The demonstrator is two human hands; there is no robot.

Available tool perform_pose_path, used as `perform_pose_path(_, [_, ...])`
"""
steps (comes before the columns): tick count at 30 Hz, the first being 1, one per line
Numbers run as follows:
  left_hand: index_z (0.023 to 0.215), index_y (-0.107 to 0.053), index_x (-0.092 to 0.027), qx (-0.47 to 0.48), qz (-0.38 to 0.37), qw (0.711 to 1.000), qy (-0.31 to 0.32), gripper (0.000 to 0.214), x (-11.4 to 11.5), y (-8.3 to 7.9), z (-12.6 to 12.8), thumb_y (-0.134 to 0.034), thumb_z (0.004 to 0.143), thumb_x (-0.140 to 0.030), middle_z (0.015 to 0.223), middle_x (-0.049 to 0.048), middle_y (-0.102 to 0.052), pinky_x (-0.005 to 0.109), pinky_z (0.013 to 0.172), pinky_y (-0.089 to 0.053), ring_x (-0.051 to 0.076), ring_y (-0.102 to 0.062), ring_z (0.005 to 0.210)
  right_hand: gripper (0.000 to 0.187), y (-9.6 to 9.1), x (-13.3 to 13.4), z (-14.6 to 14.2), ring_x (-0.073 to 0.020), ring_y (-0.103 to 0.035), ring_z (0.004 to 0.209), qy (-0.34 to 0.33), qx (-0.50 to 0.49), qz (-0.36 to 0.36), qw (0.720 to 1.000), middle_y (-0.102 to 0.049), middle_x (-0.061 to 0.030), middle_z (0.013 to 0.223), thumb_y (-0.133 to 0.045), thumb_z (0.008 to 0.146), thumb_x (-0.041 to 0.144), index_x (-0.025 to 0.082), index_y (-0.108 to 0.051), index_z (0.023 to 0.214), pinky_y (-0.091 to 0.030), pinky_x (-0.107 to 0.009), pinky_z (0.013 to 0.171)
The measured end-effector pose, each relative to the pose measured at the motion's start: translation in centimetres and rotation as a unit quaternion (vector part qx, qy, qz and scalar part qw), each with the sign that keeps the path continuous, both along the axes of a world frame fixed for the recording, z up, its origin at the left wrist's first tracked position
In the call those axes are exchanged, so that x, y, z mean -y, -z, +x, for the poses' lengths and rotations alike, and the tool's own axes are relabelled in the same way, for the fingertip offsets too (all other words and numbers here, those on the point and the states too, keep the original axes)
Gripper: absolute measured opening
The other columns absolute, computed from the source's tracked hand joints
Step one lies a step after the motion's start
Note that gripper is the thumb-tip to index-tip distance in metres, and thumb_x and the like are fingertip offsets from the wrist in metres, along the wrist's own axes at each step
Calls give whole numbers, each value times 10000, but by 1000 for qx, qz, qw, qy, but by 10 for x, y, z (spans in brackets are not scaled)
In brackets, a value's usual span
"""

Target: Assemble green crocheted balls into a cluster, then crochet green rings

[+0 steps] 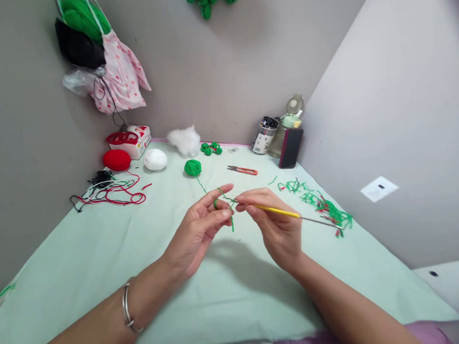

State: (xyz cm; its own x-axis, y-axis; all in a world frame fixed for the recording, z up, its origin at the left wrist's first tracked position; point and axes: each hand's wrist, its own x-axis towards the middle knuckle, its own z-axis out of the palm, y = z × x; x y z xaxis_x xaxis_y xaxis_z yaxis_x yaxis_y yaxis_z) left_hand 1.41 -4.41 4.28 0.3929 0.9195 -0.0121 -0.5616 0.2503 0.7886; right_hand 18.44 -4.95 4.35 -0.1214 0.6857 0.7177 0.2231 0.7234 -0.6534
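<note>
In my left hand [202, 224] a strand of green yarn [232, 225] is pinched between thumb and fingers, and it also loops round the raised index finger. My right hand [275, 224] grips a crochet hook [278, 210] with a yellow handle, its metal end pointing right and down. The hook's tip meets the yarn close to my left fingertips; the exact stitch is too small to make out. From my left hand the strand runs back to a green yarn ball [192, 167] on the table.
Orange thread snips [242, 170] lie beyond my hands. Green and red yarn scraps [327, 206] are at right, near a phone [291, 148] and a pen holder [265, 136]. White stuffing [185, 142], a white ball [155, 160] and a red ball [117, 160] sit at the back left.
</note>
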Motion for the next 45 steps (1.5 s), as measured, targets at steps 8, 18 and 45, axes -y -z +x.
perform_pose_path(8, [1161, -724, -199, -17, 22, 1000, -10, 368, -3, -2, -3, -690, 794, -193, 846, 1, -523, 260, 758, -381, 115, -465, 745, 140, -1, -3, 8, -159, -672, 749, -19, -85, -90, 992, -691, -49, 924, -607, 945, 243, 223, -744, 964, -577, -337, 692])
perform_pose_path(18, [1100, -756, -215, -79, 64, 994, -43, 319, -2, -5, -3, -673, 792, -215, 806, 3, -524, 286, 745, -366, 133, -448, 729, 177, -7, -11, 11, -131, -623, 602, -88, -143, -196, 966, -675, -36, 803, -642, 917, 336, 194, -728, 856, -563, -297, 575])
perform_pose_path(45, [1209, -712, -208, -18, -8, 1000, 22, 448, -2, 0, -1, -783, 775, -290, 821, 10, -630, 294, 844, -417, 130, -535, 802, 373, 7, 0, 12, -208, -686, 988, 118, 269, 265, 919, -705, -56, 1071, -603, 911, 102, 334, -688, 1191, -597, -354, 809])
